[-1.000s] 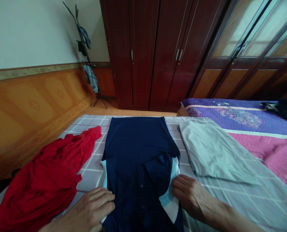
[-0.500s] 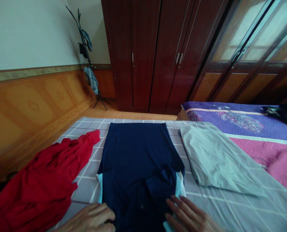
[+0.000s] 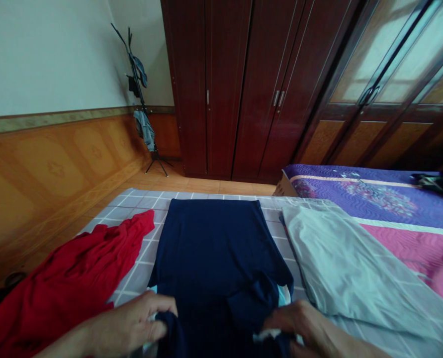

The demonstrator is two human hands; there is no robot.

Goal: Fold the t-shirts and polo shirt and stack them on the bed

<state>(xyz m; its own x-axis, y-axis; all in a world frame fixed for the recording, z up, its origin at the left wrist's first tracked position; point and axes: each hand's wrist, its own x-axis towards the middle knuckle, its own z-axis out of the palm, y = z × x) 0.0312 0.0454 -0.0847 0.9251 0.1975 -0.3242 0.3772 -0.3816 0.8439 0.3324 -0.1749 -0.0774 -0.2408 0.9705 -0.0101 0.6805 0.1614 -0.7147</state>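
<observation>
A navy blue shirt [image 3: 214, 243] with light blue and white side parts lies flat on the bed in front of me, its near end running out of the bottom of the picture. At its near left side, my left hand [image 3: 142, 320] is closed on a bunched edge of the fabric. My right hand [image 3: 301, 325] grips the near right edge, where some pale cloth shows between the fingers. A folded flap of navy cloth, maybe the collar or a sleeve, lies just left of my right hand.
Left of the shirt lies a crumpled red garment [image 3: 83, 268]. A pale grey-green garment [image 3: 348, 268] is spread on the right. All rest on a grey checked sheet [image 3: 132, 271]. Beyond are a purple and pink bed [image 3: 355, 189], a dark red wardrobe [image 3: 239, 89] and a coat rack [image 3: 141, 94].
Both hands, earlier lying on the shirt with the right fingers spread, have now closed on its near edges. The near fabric is bunched up. The view has tilted slightly.
</observation>
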